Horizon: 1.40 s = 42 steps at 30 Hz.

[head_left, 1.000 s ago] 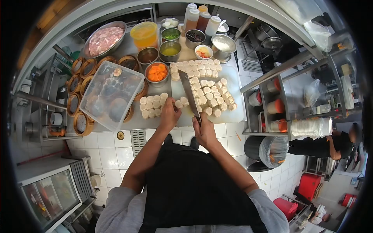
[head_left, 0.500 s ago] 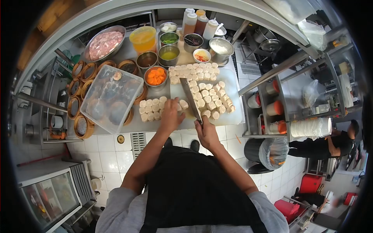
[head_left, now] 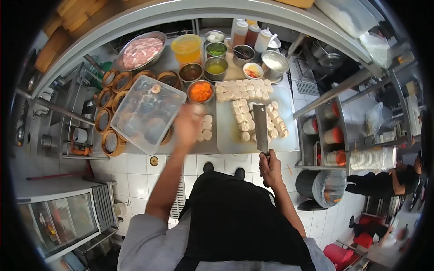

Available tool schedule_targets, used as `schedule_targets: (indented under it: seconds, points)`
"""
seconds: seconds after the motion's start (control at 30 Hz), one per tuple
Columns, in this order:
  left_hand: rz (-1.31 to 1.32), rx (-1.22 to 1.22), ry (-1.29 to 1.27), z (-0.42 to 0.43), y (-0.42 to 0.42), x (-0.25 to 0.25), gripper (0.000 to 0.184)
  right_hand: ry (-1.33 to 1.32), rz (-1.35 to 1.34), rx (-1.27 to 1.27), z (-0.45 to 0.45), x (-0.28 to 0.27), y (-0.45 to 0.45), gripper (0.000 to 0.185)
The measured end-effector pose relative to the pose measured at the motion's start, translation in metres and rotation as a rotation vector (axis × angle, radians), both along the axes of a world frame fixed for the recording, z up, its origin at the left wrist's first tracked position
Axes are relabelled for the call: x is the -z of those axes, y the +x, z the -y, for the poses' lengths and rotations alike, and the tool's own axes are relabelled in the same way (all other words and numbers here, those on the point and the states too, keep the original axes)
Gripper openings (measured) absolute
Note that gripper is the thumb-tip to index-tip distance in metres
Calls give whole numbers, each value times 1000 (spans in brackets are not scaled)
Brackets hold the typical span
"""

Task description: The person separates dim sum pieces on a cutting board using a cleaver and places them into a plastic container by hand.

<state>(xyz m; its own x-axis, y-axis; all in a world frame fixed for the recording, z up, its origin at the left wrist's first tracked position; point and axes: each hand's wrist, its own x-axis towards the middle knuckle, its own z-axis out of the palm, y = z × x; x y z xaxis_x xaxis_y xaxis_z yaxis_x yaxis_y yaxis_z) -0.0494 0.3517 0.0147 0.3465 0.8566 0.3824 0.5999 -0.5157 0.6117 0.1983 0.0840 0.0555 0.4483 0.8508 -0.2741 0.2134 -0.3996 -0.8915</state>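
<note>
The right hand (head_left: 270, 169) grips a cleaver (head_left: 261, 128) over pale dough pieces (head_left: 244, 121) on a cutting board (head_left: 225, 137); the left hand (head_left: 186, 128), blurred, is left, near sliced carrots (head_left: 200, 91).

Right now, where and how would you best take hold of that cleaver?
Probably best to grip the cleaver by its dark handle, coming from the wearer's own side. The handle points toward them, while the broad blade extends away over the cutting board. The right hand is wrapped around that handle.
</note>
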Motion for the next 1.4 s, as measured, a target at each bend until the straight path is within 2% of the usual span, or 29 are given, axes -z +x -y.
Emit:
schedule_targets:
  seconds: [0.07, 0.13, 0.23, 0.3, 0.4, 0.43, 0.5, 0.57, 0.6, 0.63, 0.67, 0.7, 0.73, 0.8, 0.9, 1.0, 1.1, 1.2, 1.27, 1.33, 1.37, 1.4]
  points:
    - [86, -187, 160, -38, -39, -15, 52, -35, -9, -14, 2, -5, -1, 25]
    - [-229, -281, 302, -47, -61, -43, 56, -55, -8, -57, 3, -4, -3, 24]
    - [-223, -233, 218, -15, -55, -64, 60, -108, -24, -107, 1, -18, -7, 23]
    - [-134, 20, -160, 17, -52, -22, 66, -26, -106, -128, 0, -27, -7, 23]
    - [-391, -177, -12, 47, -50, 42, 73, 147, -387, -91, -9, -43, -11, 31]
    - [-312, -220, -123, 43, -49, 49, 76, 216, -502, -62, -9, -46, -13, 34]
    - [-139, -311, -345, 31, -45, 60, 84, 29, -366, -58, -5, -35, -11, 39]
    - [-121, -341, -475, 29, -35, 62, 87, -110, -215, 6, -6, -19, -11, 41]
    - [-115, -358, -538, 27, -32, 63, 89, 17, -58, 29, -2, 20, -12, 35]
    - [-31, -369, -571, 24, -32, 65, 88, 46, -57, 23, -4, 46, -13, 33]
    - [46, -373, -607, 24, -30, 69, 87, 69, -58, 25, -3, 59, -18, 31]
    - [127, -376, -644, 24, -27, 72, 86, -20, -203, 13, -7, 43, -24, 28]
    - [231, -364, -767, 19, -27, 73, 82, -50, -199, -74, -9, 50, -23, 27]
    - [439, -348, -1008, 14, -34, 71, 74, -128, -409, -79, -21, 53, -31, 27]
    - [765, -321, -939, 18, -20, 69, 60, -307, -372, -155, -29, 39, -30, 27]
    - [915, -208, -982, 36, -7, 22, 54, -129, -360, -202, -34, 3, -29, 23]
    - [1120, -70, -1045, 53, -6, 11, 54, 196, -479, -194, -42, -44, -24, 24]
    - [1110, -83, -1130, 63, 17, 25, 56, 80, -92, -178, -42, -41, -21, 26]
    - [1051, -129, -1140, 64, 34, 40, 56, 134, 93, -166, -43, -40, -17, 23]
    - [1010, -165, -1161, 73, 39, 44, 56, 163, 244, -132, -41, -62, -23, 24]
    - [969, -163, -1158, 73, 40, 46, 57, 161, 211, -76, -43, -80, -27, 25]
    - [973, -162, -1160, 74, 40, 49, 57, 219, 239, -74, -42, -62, -29, 25]
